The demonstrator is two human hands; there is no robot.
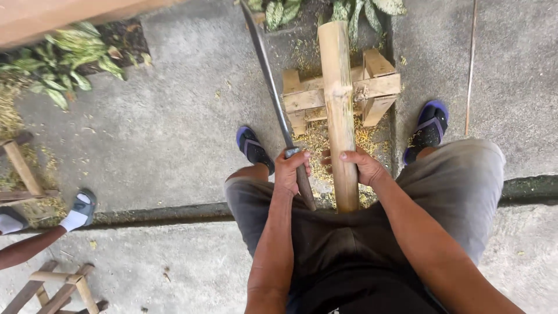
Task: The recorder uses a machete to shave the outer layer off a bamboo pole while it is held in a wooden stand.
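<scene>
My left hand (pixel 290 170) is shut on the wooden handle of a long machete (pixel 268 75), whose dark blade points away from me over the concrete. My right hand (pixel 361 167) grips a thick bamboo pole (pixel 338 99) near its lower end. The pole rests lengthwise across a small wooden stand (pixel 381 87) between my feet. Bamboo shavings (pixel 317 139) lie under and around the stand.
My feet wear dark sandals with blue edges (pixel 253 148) (pixel 429 125). Another person's leg and sandalled foot (pixel 78 212) are at the left. Wooden frames (pixel 61 285) (pixel 23 168) stand at the left. Leafy plants (pixel 70 58) line the far edge. A gutter groove (pixel 163 214) crosses the floor.
</scene>
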